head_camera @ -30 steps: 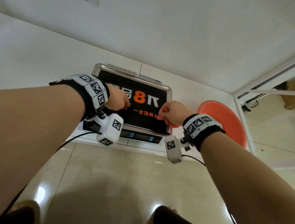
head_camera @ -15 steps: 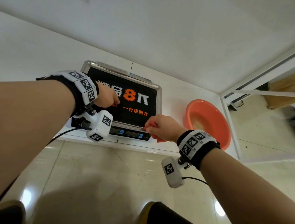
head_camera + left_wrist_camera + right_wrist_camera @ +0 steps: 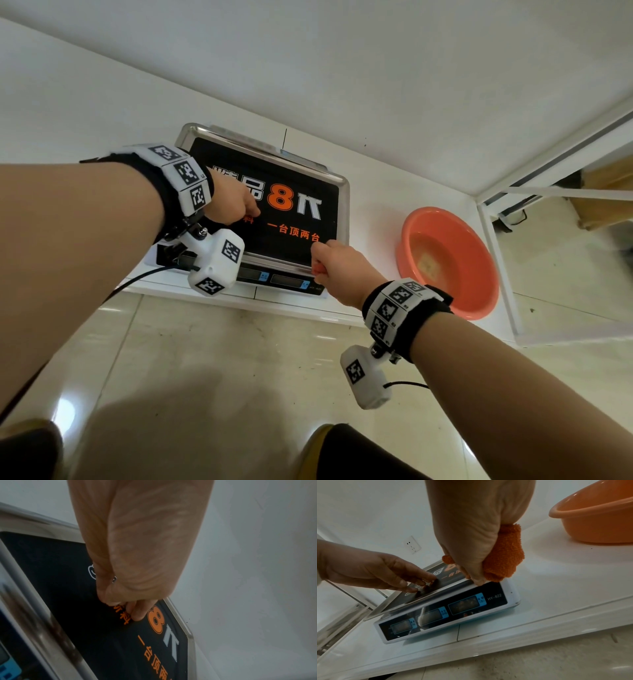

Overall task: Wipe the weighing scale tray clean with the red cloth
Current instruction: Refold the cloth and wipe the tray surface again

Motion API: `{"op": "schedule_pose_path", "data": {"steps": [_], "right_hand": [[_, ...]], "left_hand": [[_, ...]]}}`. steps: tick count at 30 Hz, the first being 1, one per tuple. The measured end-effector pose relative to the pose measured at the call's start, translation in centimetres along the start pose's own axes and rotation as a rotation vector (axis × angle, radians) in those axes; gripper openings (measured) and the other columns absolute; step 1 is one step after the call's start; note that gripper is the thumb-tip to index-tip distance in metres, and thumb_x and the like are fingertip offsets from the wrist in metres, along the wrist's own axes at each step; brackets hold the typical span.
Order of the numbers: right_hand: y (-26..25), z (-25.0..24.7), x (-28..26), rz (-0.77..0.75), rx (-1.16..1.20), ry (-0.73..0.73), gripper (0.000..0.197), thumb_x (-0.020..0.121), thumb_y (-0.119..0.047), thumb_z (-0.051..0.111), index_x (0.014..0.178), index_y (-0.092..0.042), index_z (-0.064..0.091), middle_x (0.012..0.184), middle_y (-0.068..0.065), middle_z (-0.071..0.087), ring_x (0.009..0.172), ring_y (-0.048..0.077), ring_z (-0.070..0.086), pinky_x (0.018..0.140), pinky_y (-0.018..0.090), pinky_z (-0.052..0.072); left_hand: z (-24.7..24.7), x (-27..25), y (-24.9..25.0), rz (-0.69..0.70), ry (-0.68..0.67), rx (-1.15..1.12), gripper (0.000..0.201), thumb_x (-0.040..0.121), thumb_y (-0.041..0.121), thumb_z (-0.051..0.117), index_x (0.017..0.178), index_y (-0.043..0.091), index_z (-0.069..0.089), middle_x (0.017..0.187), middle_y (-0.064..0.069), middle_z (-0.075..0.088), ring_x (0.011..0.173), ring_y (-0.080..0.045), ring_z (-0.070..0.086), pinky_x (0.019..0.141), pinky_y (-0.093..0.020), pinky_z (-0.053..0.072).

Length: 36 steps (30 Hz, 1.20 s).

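The scale's steel tray, lined black with an orange "8", sits on the white scale body. My left hand lies on the tray's left half, with straight fingertips pressing the black surface. At the tray's front right corner my right hand grips the bunched red cloth. The cloth touches the tray's front rim there. Only a sliver of cloth shows under the fist in the head view.
An orange basin stands on the white counter right of the scale. The scale's display panel faces me at the counter's front edge. A wall socket is behind. A white frame borders the counter's right end.
My right hand has drawn the cloth from the tray's right middle toward me, to the front right corner. The left hand has stayed pressed on the tray.
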State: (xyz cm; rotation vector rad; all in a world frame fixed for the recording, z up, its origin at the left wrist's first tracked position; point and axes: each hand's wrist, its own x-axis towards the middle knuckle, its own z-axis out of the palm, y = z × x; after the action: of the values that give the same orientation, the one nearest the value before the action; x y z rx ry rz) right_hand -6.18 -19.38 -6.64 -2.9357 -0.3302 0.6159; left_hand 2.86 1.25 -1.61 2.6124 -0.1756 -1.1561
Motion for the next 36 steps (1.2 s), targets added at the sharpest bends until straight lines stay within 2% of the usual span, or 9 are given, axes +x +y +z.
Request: {"op": "schedule_pose_path", "data": {"steps": [12,14,16,21,24,27,29,32,36], "right_hand": [[-0.3,-0.5,-0.3,-0.087,-0.059,-0.047,0.022,0.094,-0.004,0.05,0.083,-0.022,0.044,0.092,0.004,0.054,0.079,0.02,0.054,0.071,0.026,0.045],[-0.2,-0.8,-0.6,-0.054,0.014,-0.057,0.027,0.091,-0.002,0.052,0.076,-0.023,0.042,0.091,0.004,0.057,0.078,0.021,0.06,0.063,0.026,0.048],[0.3,-1.3,-0.9,0.072,0.213,-0.049,0.027,0.089,0.0,0.055,0.074,-0.02,0.046,0.087,0.006,0.063,0.07,0.02,0.067,0.052,0.021,0.052],[2.7,-4.0,-1.4,0.365,0.66,0.178,0.011,0.089,0.0,0.06,0.084,-0.008,0.055,0.069,0.013,0.069,0.052,0.022,0.067,0.05,0.031,0.057],[3.6,-5.6,-1.6,0.449,0.914,0.375,0.015,0.085,0.007,0.059,0.082,-0.008,0.055,0.064,0.018,0.064,0.051,0.028,0.064,0.051,0.037,0.057],[3.9,-6.7,-2.1,0.446,1.088,0.526,0.02,0.083,0.012,0.061,0.082,-0.007,0.054,0.065,0.019,0.06,0.046,0.024,0.062,0.049,0.035,0.054],[4.0,-7.0,-2.3,0.447,1.165,0.564,0.022,0.082,0.015,0.062,0.085,-0.006,0.054,0.063,0.018,0.058,0.043,0.022,0.061,0.048,0.033,0.053],[4.2,-7.3,-2.5,0.481,1.261,0.609,0.027,0.079,0.017,0.061,0.079,-0.009,0.053,0.063,0.018,0.056,0.042,0.023,0.057,0.047,0.031,0.049],[4.5,-7.9,-2.9,0.506,1.277,0.637,0.029,0.075,0.017,0.062,0.075,-0.012,0.055,0.067,0.02,0.059,0.047,0.025,0.059,0.048,0.032,0.05]], "left_hand": [[0.1,-0.4,0.1,0.008,-0.002,0.02,0.047,0.1,0.013,0.037,0.146,0.01,0.036,0.147,-0.016,0.039,0.129,-0.031,0.043,0.103,-0.033,0.037],[0.1,-0.4,0.1,0.006,-0.004,0.024,0.047,0.1,0.013,0.037,0.147,0.01,0.035,0.147,-0.016,0.039,0.129,-0.032,0.043,0.104,-0.034,0.037],[0.1,-0.3,0.1,0.002,-0.006,0.026,0.048,0.1,0.013,0.037,0.147,0.01,0.034,0.147,-0.016,0.038,0.13,-0.032,0.043,0.105,-0.034,0.037],[0.1,-0.2,0.1,0.001,-0.006,0.037,0.048,0.099,0.013,0.037,0.147,0.01,0.035,0.148,-0.014,0.038,0.132,-0.029,0.041,0.107,-0.034,0.034],[0.1,-0.3,0.1,0.01,-0.016,0.035,0.047,0.099,0.013,0.037,0.146,0.01,0.037,0.148,-0.013,0.039,0.134,-0.028,0.04,0.109,-0.033,0.032],[0.1,-0.7,0.1,0.041,-0.035,0.027,0.044,0.099,0.011,0.038,0.142,0.01,0.043,0.145,-0.012,0.045,0.133,-0.026,0.043,0.108,-0.031,0.034],[0.2,-1.1,0.0,0.072,-0.028,0.051,0.045,0.098,0.008,0.038,0.143,0.012,0.042,0.146,-0.01,0.044,0.134,-0.025,0.042,0.11,-0.031,0.032],[0.2,-1.7,0.1,0.129,0.009,0.096,0.052,0.096,0.001,0.037,0.145,0.018,0.039,0.149,-0.005,0.04,0.137,-0.024,0.038,0.113,-0.032,0.028],[0.2,-2.7,0.8,0.17,0.03,0.079,0.057,0.094,-0.003,0.037,0.146,0.021,0.038,0.152,-0.002,0.037,0.14,-0.022,0.034,0.115,-0.035,0.025]]}}
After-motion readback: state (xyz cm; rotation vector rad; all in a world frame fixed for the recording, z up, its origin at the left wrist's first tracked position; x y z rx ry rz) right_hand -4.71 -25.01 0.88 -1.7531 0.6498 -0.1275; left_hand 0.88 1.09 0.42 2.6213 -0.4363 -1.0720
